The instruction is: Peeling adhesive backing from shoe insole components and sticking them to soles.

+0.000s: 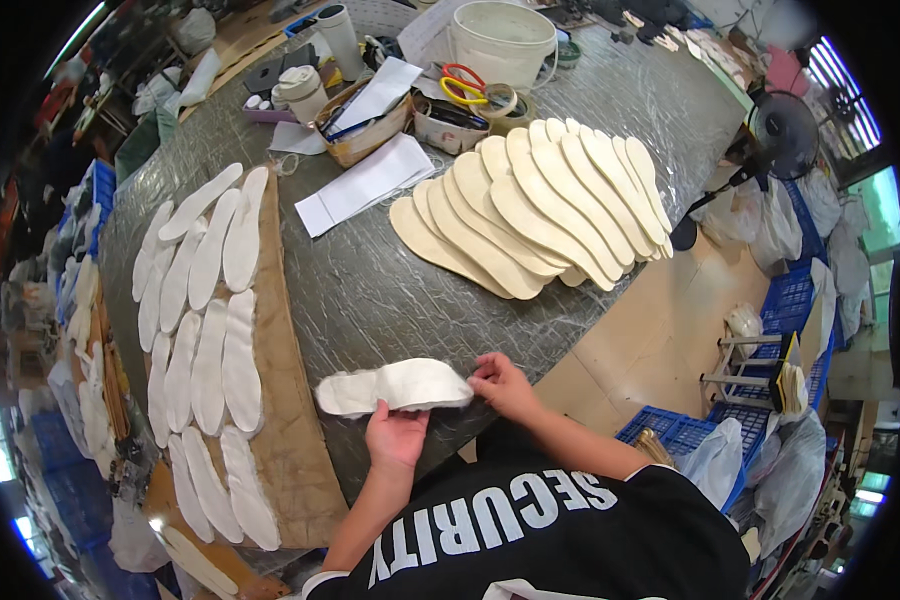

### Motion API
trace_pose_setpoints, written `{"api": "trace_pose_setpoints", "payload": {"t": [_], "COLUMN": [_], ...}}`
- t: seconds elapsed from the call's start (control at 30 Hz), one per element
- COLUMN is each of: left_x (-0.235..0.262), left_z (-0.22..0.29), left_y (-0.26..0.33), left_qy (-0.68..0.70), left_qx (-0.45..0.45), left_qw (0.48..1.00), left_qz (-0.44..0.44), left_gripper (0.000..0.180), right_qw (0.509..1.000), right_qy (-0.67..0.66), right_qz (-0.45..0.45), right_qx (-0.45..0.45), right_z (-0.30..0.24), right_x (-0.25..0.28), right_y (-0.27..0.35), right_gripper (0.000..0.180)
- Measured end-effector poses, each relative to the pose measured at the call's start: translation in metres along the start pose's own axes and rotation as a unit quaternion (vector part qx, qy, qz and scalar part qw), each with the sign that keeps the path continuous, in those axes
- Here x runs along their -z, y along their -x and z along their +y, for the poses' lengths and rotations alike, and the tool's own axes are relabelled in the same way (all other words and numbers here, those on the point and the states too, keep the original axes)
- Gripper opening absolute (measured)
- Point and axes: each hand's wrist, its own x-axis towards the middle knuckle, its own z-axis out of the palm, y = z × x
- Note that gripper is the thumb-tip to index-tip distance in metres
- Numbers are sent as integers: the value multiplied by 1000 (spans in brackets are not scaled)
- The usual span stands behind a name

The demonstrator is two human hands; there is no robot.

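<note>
We have one white insole (395, 388) in front of us, over the near part of the dark table (340, 290), between the brown board (295, 430) and the table's edge. Our left hand (400, 437) holds it from the near side, palm up, fingers beneath and thumb at the rim. Our right hand (505, 388) has its fingertips at the right end; we cannot tell whether they pinch that end or merely touch it. The likeliest trouble, as we judge it, is a slip: the left hand bears the piece near its middle, so a tug at the right end could swing it round or pull it off the fingers, and the floor (620, 350) lies close by on that side. The rim looks fuzzy there, so a hard pull might stretch or tear the soft edge. To our left, white insoles (240, 345) lie close together on the board, some overlapping, and a careless left forearm could push the nearest ones askew. Beyond our hands, the cream insoles (530, 205) fan out in a leaning heap reaching the table's right edge; a knock from the right elbow could send the outer ones sliding down.
</note>
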Motion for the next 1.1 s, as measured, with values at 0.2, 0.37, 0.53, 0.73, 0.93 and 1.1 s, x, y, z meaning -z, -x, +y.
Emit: {"api": "trace_pose_setpoints", "payload": {"t": [0.2, 0.37, 0.53, 0.73, 0.93, 1.1], "left_x": [-2, -3, 9, 16, 31, 58], "left_z": [-37, -53, -56, -61, -47, -30], "left_y": [-2, 2, 7, 5, 18, 25], "left_qy": [-2, -25, -43, -56, -55, -161], "left_qx": [-1, 17, 41, 108, 186, 165], "left_qw": [1000, 999, 998, 992, 981, 973], "left_qz": [4, -17, -14, -30, -1, 18], "left_gripper": [43, 44, 49, 53, 45, 33], "right_qw": [998, 979, 988, 997, 982, 972], "right_qy": [-20, -172, -140, -68, 67, 181], "right_qz": [-11, -52, -46, 1, 107, 65], "right_qx": [-67, -96, -53, -31, 139, 136], "right_z": [-18, -8, -19, -15, -10, -14], "right_x": [47, 55, 56, 54, 56, 90], "right_y": [-13, -32, -42, -45, -53, -41], "right_gripper": [35, 30, 23, 20, 16, 18]}}
